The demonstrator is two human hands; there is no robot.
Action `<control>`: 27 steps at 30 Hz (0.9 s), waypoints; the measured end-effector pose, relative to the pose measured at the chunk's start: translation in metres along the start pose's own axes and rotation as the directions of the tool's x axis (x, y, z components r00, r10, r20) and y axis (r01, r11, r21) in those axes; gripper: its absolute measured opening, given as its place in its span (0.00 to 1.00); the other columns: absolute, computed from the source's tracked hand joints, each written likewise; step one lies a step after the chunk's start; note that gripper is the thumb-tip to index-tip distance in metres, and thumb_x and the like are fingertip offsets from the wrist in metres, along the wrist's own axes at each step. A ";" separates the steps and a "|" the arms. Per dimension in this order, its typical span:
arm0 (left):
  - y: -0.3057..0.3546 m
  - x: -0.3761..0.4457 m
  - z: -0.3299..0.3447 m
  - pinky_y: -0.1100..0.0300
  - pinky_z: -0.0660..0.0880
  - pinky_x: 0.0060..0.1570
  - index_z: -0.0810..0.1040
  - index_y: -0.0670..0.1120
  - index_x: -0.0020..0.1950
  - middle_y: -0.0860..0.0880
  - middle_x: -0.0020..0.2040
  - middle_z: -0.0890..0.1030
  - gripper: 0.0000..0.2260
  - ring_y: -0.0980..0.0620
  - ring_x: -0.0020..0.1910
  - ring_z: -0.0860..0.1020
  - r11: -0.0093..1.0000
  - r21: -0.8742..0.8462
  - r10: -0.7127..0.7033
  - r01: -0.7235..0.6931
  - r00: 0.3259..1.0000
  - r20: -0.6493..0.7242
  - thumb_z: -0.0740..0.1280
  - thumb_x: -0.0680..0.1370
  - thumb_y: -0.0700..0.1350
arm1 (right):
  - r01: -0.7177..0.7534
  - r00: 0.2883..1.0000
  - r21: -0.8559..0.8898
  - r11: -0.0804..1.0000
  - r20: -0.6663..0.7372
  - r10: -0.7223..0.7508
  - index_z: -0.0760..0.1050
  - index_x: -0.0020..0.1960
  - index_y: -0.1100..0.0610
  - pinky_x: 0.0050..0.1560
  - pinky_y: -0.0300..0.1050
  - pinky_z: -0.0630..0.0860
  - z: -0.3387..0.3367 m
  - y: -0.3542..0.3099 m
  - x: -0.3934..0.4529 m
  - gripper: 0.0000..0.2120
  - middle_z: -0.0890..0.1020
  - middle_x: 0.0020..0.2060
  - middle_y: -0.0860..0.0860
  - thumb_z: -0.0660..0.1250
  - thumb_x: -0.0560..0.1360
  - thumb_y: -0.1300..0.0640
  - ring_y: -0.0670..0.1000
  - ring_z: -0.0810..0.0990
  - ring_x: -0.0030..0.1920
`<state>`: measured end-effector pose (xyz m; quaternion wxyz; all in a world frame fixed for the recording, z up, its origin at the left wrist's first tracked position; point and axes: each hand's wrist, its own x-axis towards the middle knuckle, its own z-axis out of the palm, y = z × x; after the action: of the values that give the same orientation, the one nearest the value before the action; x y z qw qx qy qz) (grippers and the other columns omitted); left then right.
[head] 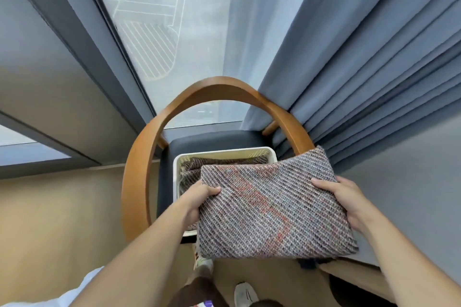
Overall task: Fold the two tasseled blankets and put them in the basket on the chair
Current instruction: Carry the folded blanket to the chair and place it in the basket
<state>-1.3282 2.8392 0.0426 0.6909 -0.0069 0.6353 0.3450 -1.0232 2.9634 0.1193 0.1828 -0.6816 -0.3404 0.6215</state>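
Note:
I hold a folded woven blanket [272, 209], grey-brown with red streaks, flat in the air above the near part of the basket. My left hand [199, 203] grips its left edge, thumb on top. My right hand [346, 200] grips its right edge the same way. Beneath it stands a white perforated basket [224, 152] on the dark seat of a wooden chair [139, 169]. A second folded blanket [199, 169] of the same weave lies inside the basket, mostly hidden by the one I hold.
The chair's curved wooden back [219, 85] arches behind the basket, against a large window [159, 20]. Blue-grey curtains [361, 57] hang at the right, touching the chair. My feet in light shoes [245, 294] stand on the tan floor below.

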 end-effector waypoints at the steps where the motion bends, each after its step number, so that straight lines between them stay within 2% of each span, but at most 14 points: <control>1: 0.005 0.012 -0.011 0.48 0.81 0.47 0.75 0.44 0.64 0.40 0.56 0.84 0.14 0.39 0.53 0.84 1.000 -0.002 -0.004 0.004 0.999 -0.043 0.64 0.80 0.33 | -0.019 1.000 -0.027 0.999 -0.004 0.019 0.80 0.56 0.62 0.49 0.56 0.83 0.015 0.000 0.015 0.14 0.88 0.46 0.60 0.76 0.72 0.64 0.62 0.87 0.47; 3: 0.011 0.035 -0.031 0.46 0.80 0.52 0.75 0.46 0.65 0.41 0.57 0.83 0.16 0.40 0.54 0.83 0.999 -0.025 0.029 -0.033 0.988 -0.154 0.64 0.79 0.33 | -0.041 0.999 -0.076 0.996 -0.005 0.041 0.81 0.57 0.61 0.53 0.58 0.83 0.047 0.007 0.046 0.16 0.88 0.47 0.58 0.78 0.71 0.63 0.61 0.88 0.48; 6: 0.015 0.060 -0.049 0.46 0.78 0.57 0.77 0.53 0.64 0.48 0.55 0.84 0.19 0.46 0.53 0.82 0.990 0.009 0.137 -0.143 0.927 -0.349 0.67 0.77 0.35 | -0.042 0.999 -0.138 0.990 -0.029 0.039 0.81 0.57 0.58 0.49 0.52 0.83 0.088 0.025 0.087 0.14 0.88 0.48 0.55 0.77 0.72 0.63 0.58 0.87 0.48; 8: 0.013 0.072 -0.049 0.51 0.74 0.62 0.76 0.58 0.63 0.54 0.54 0.83 0.18 0.50 0.54 0.80 0.980 0.105 0.200 -0.171 0.877 -0.438 0.68 0.77 0.39 | -0.065 0.996 -0.153 0.986 -0.076 0.054 0.82 0.53 0.56 0.53 0.56 0.83 0.107 0.043 0.110 0.11 0.88 0.48 0.54 0.76 0.72 0.64 0.58 0.86 0.49; 10: 0.009 0.077 -0.043 0.56 0.70 0.58 0.74 0.57 0.66 0.55 0.54 0.79 0.18 0.50 0.54 0.76 0.969 0.202 0.227 -0.142 0.836 -0.500 0.66 0.79 0.41 | -0.107 0.987 -0.149 0.983 -0.133 0.088 0.81 0.51 0.54 0.57 0.60 0.81 0.115 0.061 0.123 0.09 0.87 0.48 0.53 0.76 0.72 0.61 0.58 0.86 0.50; 12: 0.003 0.084 -0.038 0.55 0.69 0.56 0.72 0.55 0.70 0.51 0.56 0.79 0.19 0.46 0.56 0.76 0.961 0.262 0.220 -0.087 0.817 -0.533 0.66 0.80 0.43 | -0.135 0.980 -0.169 0.976 -0.168 0.106 0.80 0.50 0.51 0.60 0.61 0.80 0.118 0.071 0.122 0.07 0.86 0.50 0.52 0.75 0.74 0.57 0.57 0.85 0.51; 15: -0.003 0.086 -0.035 0.52 0.71 0.56 0.71 0.50 0.69 0.45 0.61 0.80 0.17 0.40 0.60 0.77 0.942 0.337 0.213 -0.007 0.787 -0.579 0.66 0.80 0.46 | -0.110 0.982 -0.262 0.959 -0.180 0.063 0.78 0.49 0.47 0.61 0.60 0.79 0.119 0.072 0.118 0.06 0.85 0.52 0.50 0.74 0.75 0.52 0.56 0.84 0.53; 18: -0.003 0.082 -0.034 0.52 0.68 0.52 0.72 0.47 0.65 0.45 0.59 0.80 0.14 0.41 0.54 0.77 0.926 0.377 0.226 0.035 0.747 -0.625 0.65 0.80 0.48 | -0.062 0.989 -0.310 0.949 -0.148 0.016 0.81 0.51 0.46 0.60 0.60 0.80 0.111 0.063 0.119 0.05 0.86 0.51 0.47 0.73 0.75 0.50 0.54 0.84 0.52; 21: -0.001 0.079 -0.037 0.52 0.69 0.51 0.73 0.48 0.61 0.45 0.56 0.81 0.12 0.45 0.48 0.74 0.911 0.410 0.259 0.041 0.717 -0.647 0.64 0.79 0.50 | -0.024 0.992 -0.328 0.944 -0.128 -0.019 0.82 0.57 0.49 0.60 0.58 0.80 0.103 0.053 0.118 0.10 0.86 0.51 0.47 0.72 0.76 0.50 0.53 0.84 0.52; 25: -0.006 0.079 -0.035 0.51 0.71 0.50 0.71 0.47 0.61 0.43 0.55 0.81 0.13 0.44 0.47 0.74 0.869 0.488 0.297 0.082 0.703 -0.646 0.63 0.80 0.51 | -0.001 0.997 -0.452 0.892 -0.070 -0.035 0.81 0.59 0.49 0.61 0.56 0.78 0.101 0.057 0.120 0.13 0.85 0.53 0.47 0.71 0.77 0.47 0.55 0.83 0.56; 27: -0.012 0.079 -0.031 0.46 0.73 0.56 0.69 0.47 0.66 0.42 0.60 0.80 0.17 0.41 0.53 0.77 0.844 0.531 0.349 0.076 0.674 -0.651 0.63 0.80 0.52 | -0.003 0.995 -0.535 0.845 -0.084 -0.049 0.80 0.63 0.51 0.61 0.53 0.77 0.106 0.060 0.123 0.16 0.84 0.55 0.49 0.70 0.78 0.45 0.56 0.82 0.58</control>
<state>-1.3524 2.8531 -0.0385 0.3276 0.0924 0.9225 0.1823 -1.1126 2.9873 -0.0270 0.0091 -0.7299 -0.4989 0.4672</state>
